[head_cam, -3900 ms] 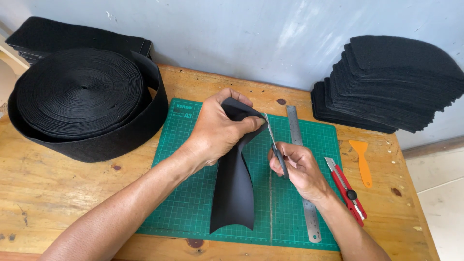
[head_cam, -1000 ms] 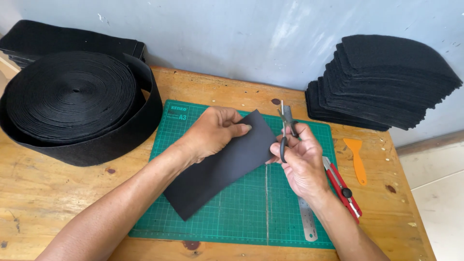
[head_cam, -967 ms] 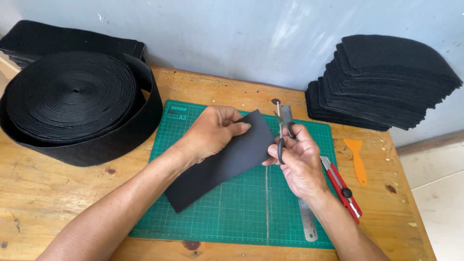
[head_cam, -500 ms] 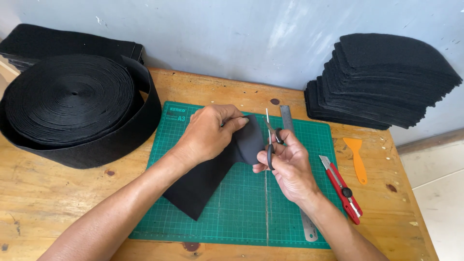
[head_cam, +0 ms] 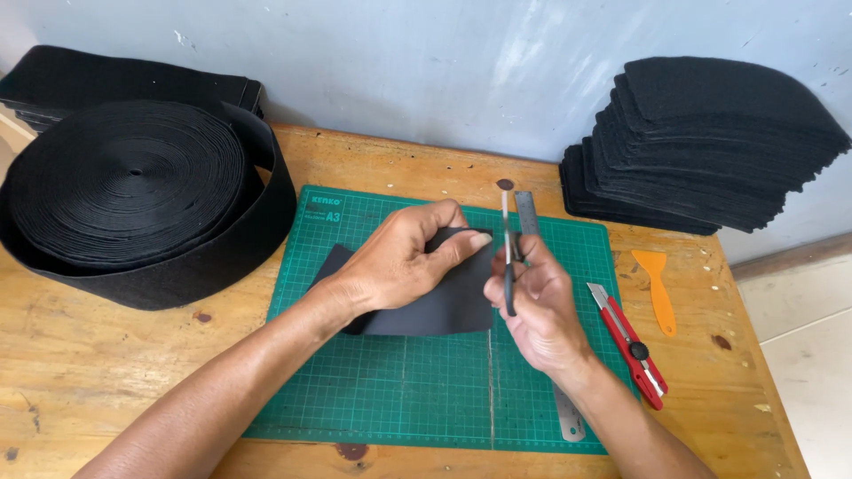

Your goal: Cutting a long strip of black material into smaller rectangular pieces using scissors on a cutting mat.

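My left hand (head_cam: 399, 262) holds a black piece of flat material (head_cam: 435, 306) over the green cutting mat (head_cam: 417, 399), fingers pinching its top right corner. My right hand (head_cam: 537, 306) grips a pair of scissors (head_cam: 508, 257), blades pointing up and away, right beside the piece's right edge. Part of the piece is hidden under my left hand.
A steel ruler (head_cam: 568, 417) lies along the mat's right side, partly under my right hand. A red utility knife (head_cam: 630, 346) and an orange scraper (head_cam: 657, 288) lie to the right. A big roll of black strip (head_cam: 133, 200) sits left; a stack of black cut pieces (head_cam: 710, 142) right rear.
The black piece has been turned and lowered from hanging upright to lying flatter over the mat. My right hand with the scissors has stayed at its right edge, shifting slightly left.
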